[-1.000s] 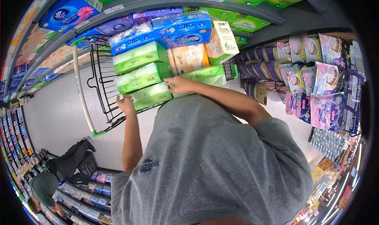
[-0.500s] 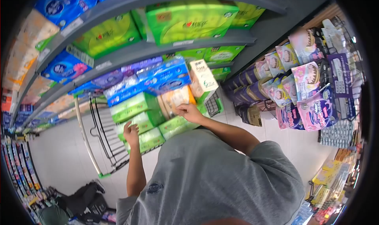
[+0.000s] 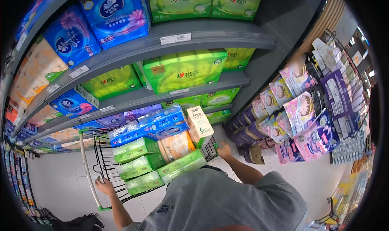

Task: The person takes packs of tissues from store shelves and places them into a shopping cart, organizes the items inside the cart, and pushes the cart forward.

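Shopping cart, black wire, on tiled floor beside shelf; contents: green packs, blue packs, orange pack, white box. Left hand: beside handle, grip not discernible. Right hand: by green front corner, grasp likewise not discernible.

The hands are well apart: the left hand out to the side with fingers bent, its left forearm angled outward; the right hand farther forward, its right forearm slanting inward
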Demonstrator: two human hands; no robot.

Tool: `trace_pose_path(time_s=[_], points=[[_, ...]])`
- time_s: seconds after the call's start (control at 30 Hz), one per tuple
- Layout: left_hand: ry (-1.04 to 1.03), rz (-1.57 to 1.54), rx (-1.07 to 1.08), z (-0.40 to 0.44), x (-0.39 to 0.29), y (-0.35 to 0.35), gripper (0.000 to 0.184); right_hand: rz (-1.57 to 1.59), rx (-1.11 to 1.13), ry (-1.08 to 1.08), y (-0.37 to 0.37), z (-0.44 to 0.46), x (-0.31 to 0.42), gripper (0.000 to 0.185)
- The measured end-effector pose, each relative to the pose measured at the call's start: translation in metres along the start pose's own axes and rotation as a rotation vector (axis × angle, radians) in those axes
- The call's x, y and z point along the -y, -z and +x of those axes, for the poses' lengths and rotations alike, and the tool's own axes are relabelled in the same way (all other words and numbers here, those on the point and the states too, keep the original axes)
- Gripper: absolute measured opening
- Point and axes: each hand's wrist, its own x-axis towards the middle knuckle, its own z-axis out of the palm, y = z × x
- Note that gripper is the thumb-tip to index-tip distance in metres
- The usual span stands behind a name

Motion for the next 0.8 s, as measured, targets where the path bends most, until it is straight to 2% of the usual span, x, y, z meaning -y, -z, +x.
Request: trace_pose_path(time_s=[0.03, 0.07, 0.1, 0.13, 0.17, 0.2, 0.27, 0.33, 0.4, 0.53, 0.63, 0.8], points=[[-0.106, 0.148, -0.073, 0.009, 0.007, 0.006, 0.038, -0.009, 0.078, -0.067, -0.009, 0.003, -0.012, 0.045], [-0.093, 0.149, -0.086, 0.015, 0.009, 0.015, 0.038, -0.019, 0.156, -0.138, -0.012, 0.006, -0.013, 0.05], [-0.066, 0.27, -0.086, 0.02, 0.012, 0.026, 0.039, -0.018, 0.162, -0.125, -0.014, 0.009, -0.015, 0.05], [-0.037, 0.391, -0.084, 0.025, 0.017, 0.032, 0.041, -0.013, 0.287, -0.107, -0.008, 0.006, -0.01, 0.052], [-0.013, 0.443, -0.089, 0.029, 0.031, 0.034, 0.045, -0.009, 0.41, -0.087, -0.004, 0.006, -0.004, 0.054], [-0.002, 0.441, -0.098, 0.034, 0.043, 0.034, 0.045, -0.01, 0.412, -0.073, -0.004, 0.009, -0.002, 0.054], [0.296, 0.295, 0.237, 0.039, 0.051, 0.047, 0.047, 0.065, 0.438, -0.071, -0.003, 0.011, -0.004, 0.053], [0.299, 0.283, 0.242, 0.047, 0.066, 0.046, 0.047, 0.038, 0.435, -0.06, -0.007, 0.017, -0.009, 0.054], [0.288, 0.269, 0.277, 0.05, 0.084, 0.041, 0.046, -0.001, 0.502, -0.158, -0.012, 0.02, -0.015, 0.057], [0.226, 0.193, 0.222, 0.048, 0.111, 0.032, 0.037, -0.024, 0.435, -0.216, -0.018, 0.01, -0.007, 0.061], [0.277, 0.157, 0.329, 0.052, 0.109, 0.041, 0.027, -0.061, 0.385, -0.282, -0.015, -0.003, 0.011, 0.061], [0.19, 0.461, 0.29, 0.054, 0.101, 0.05, 0.027, 0.051, 0.178, -0.218, -0.03, -0.03, 0.007, 0.06]])
